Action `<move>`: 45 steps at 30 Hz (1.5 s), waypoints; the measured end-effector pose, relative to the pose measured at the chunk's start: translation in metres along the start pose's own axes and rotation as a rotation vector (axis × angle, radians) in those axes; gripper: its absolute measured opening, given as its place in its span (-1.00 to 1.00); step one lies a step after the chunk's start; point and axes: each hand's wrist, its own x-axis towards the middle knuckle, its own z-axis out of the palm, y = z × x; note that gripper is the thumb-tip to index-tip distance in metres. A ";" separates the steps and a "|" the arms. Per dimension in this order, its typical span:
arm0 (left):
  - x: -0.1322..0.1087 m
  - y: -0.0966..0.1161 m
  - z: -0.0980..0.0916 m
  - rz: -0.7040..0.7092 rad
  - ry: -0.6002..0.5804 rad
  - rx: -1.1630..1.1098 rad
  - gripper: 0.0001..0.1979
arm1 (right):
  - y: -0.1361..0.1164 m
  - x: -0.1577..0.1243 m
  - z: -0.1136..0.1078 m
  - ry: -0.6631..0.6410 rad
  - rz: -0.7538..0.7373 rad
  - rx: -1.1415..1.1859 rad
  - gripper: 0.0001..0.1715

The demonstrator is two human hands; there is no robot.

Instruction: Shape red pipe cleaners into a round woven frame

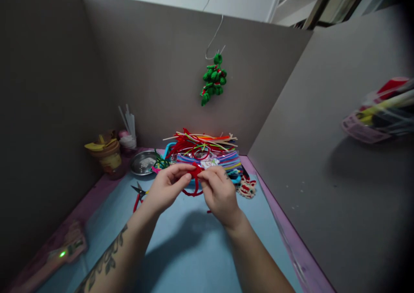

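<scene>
Between my two hands is a red pipe cleaner piece (196, 193), with a curved loop hanging below the fingers. My left hand (170, 185) pinches its left side with thumb and fingertips. From the right, my right hand (221, 193) grips the same piece, fingers curled. Fingertips partly cover the red shape, so its upper part is hard to make out. Just behind the hands lies a blue tray (167, 149) heaped with red, orange and cream pipe cleaners (207, 140). A small red scrap (209, 212) is on the blue mat beside my right hand.
Red-handled cutters (137, 201) and a metal bowl (142, 163) are on the left. Pots (110, 157) and a glue gun (69, 245) line that side. Red-and-cream coiled work (247, 187) sits right. Green leaves (214, 79) hang behind; a holder (371, 122) is on the right wall.
</scene>
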 end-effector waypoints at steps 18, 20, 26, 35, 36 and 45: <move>-0.002 0.001 -0.008 0.239 0.031 0.405 -0.77 | -0.006 0.001 0.005 -0.011 0.240 0.211 -0.91; -0.002 0.002 -0.010 0.265 0.008 0.439 -0.77 | -0.004 -0.001 0.007 0.005 0.240 0.214 -0.91; -0.002 -0.001 -0.014 0.291 0.129 0.382 -0.73 | 0.001 -0.003 0.010 0.087 0.118 0.265 -0.89; -0.004 -0.001 -0.010 0.249 0.406 0.319 -0.83 | 0.004 -0.004 0.011 0.276 -0.037 0.090 -0.76; -0.005 0.000 -0.006 0.223 0.362 0.313 -0.82 | 0.004 -0.004 0.012 0.282 -0.045 0.069 -0.76; -0.007 0.004 0.017 0.049 0.246 0.117 -0.60 | 0.006 -0.007 0.015 0.265 -0.058 0.019 -0.76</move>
